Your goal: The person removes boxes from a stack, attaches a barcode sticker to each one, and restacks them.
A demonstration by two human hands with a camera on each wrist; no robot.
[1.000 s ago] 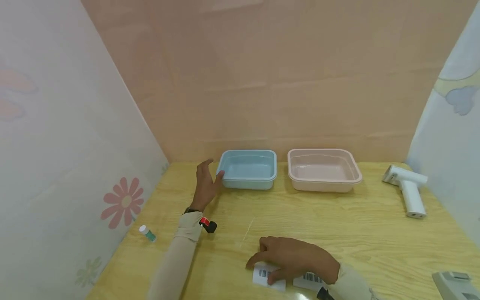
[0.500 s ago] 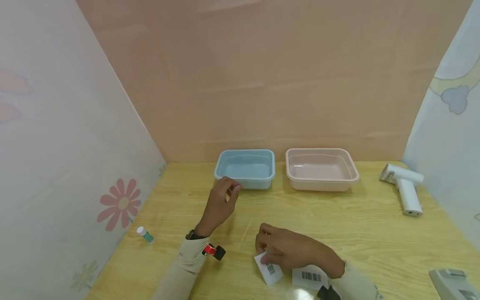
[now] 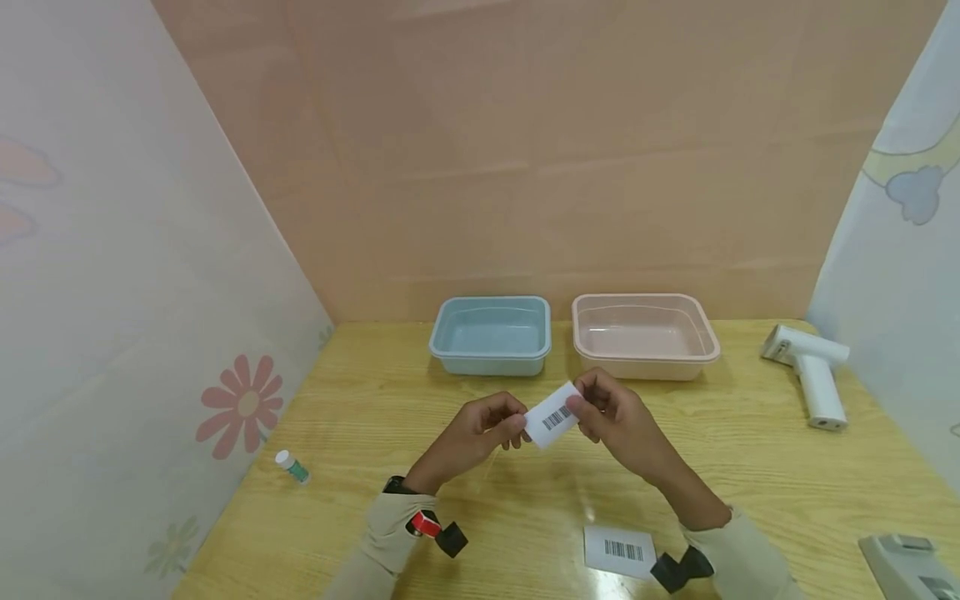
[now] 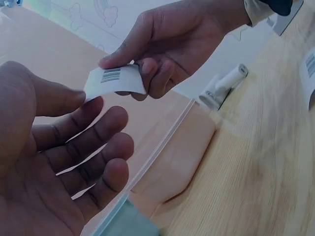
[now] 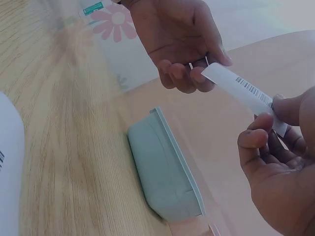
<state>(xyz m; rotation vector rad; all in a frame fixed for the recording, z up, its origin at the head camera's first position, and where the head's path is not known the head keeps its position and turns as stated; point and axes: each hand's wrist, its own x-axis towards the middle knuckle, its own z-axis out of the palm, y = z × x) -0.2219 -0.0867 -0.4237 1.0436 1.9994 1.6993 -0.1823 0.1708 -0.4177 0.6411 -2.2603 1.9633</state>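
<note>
A white barcode label [image 3: 552, 414] is held up off the table between the two hands. My right hand [image 3: 618, 421] pinches its right end between thumb and curled fingers. At the opposite corner, my left hand [image 3: 477, 433] has thumb and index fingertip pinching the label's edge; its other fingers are loosely bent in the left wrist view. The label bows slightly in that view. A second barcode label [image 3: 618, 551] lies on the table near the front, by the right wrist strap.
At the back stand a light blue basin [image 3: 491, 333] and a pink basin [image 3: 645, 333]. A white handheld scanner [image 3: 813, 375] lies at the right, with a grey device [image 3: 911, 567] at the front right. A small white-capped tube [image 3: 292, 467] lies left.
My right hand has lifted one label off the table and carried it up and forward. The left hand has left the blue basin and come to the label's other end.
</note>
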